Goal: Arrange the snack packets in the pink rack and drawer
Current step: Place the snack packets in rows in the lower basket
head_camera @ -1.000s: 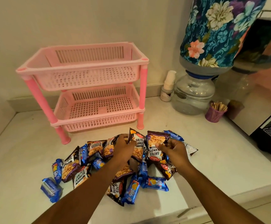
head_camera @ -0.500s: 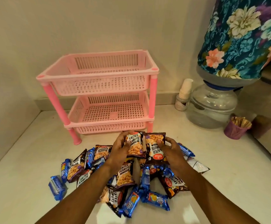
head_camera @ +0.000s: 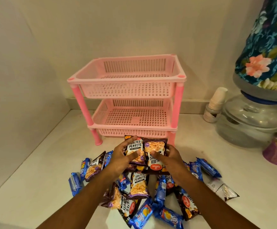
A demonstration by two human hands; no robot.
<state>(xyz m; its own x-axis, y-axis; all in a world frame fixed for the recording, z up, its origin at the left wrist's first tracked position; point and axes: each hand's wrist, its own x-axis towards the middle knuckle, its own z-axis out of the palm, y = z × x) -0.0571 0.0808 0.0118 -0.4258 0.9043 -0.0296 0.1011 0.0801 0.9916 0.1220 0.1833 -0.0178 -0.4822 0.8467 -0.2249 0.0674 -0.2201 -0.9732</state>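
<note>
The white bench runs into a corner between two pale walls, and on it, toward the back, stands the pink rack, two slotted tiers on pink legs, both tiers bare of packets. To the right of the rack a large water bottle under a floral cover sits upturned on a clear dispenser base, with a stack of paper cups just beside the base and a small purple cup of sticks in front of it. In front of the rack lies a loose heap of snack packets, dark salted-peanut bags mixed with blue biscuit packs, some overlapping, and one clear wrapper at the right edge. Both forearms reach in from the bottom of the view over this heap. The left hand has its grip closed round a salted peanuts packet, thumb across the front and fingers behind. The right hand holds a second peanut packet the same way, upside down, touching the first. The two packets are held side by side just above the heap, close before the lower tier of the rack.
</note>
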